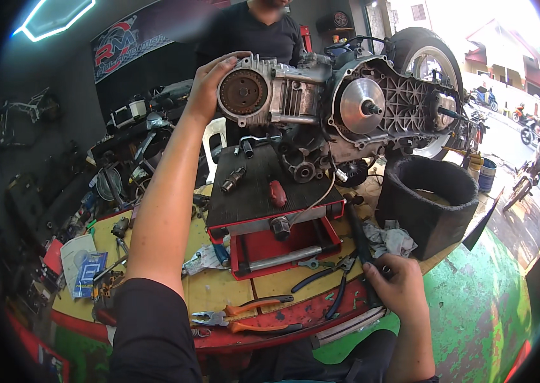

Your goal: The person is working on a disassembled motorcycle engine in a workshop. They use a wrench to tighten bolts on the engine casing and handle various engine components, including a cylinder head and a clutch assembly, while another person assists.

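Observation:
A scooter engine (pixel 302 96) sits above the bench with its drive case uncovered, showing a shiny pulley disc (pixel 362 105). My left hand (pixel 209 86) grips the cylinder head's end, fingers over its top edge, beside a round toothed cam sprocket (pixel 242 92). Low on the right, my right hand (pixel 401 281) is closed at the bench edge, by a long black-handled tool (pixel 358 233). Something small and dark shows between its thumb and fingers; its kind is unclear. Pliers with blue handles (pixel 330 281) lie just left of that hand.
Under the engine stands a black-topped tool box (pixel 244 204) with a red drawer, sockets and a red lump (pixel 277 193) on top. Orange-handled pliers (pixel 244 309) lie in front. A black round tub (pixel 429 204) and crumpled rag (pixel 390 239) are at right. A person (pixel 250 29) stands behind.

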A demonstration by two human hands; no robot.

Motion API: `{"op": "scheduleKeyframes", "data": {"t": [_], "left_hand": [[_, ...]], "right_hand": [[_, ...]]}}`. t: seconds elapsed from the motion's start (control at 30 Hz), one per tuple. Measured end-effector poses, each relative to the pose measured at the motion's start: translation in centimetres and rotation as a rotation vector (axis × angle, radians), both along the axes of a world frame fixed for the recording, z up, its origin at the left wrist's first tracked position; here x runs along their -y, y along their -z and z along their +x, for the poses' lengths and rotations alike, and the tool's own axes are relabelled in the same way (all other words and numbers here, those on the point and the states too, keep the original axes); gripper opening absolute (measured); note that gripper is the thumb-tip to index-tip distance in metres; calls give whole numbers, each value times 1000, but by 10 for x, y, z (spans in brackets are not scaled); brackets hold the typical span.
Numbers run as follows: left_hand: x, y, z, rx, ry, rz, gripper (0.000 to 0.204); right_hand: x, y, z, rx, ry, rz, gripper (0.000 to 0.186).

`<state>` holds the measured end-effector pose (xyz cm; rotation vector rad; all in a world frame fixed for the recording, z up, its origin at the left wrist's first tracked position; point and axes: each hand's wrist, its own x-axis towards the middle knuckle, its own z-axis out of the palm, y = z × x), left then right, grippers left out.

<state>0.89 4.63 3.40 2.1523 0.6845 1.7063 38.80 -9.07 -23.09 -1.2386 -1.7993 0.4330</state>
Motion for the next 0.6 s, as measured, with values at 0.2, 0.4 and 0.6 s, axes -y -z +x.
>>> {"op": "scheduleKeyframes", "data": {"t": [0.2,0.4,0.6], "left_hand": [[-2,-1,-2,-16,-8,3,42],[0,0,0,-19,-25,21,43],[0,0,0,-22,-37,26,42]], "right_hand": [[0,2,-1,-32,-1,6,28],[0,2,-2,-34,6,23,28],[0,3,-2,-40,19,5,28]]}}
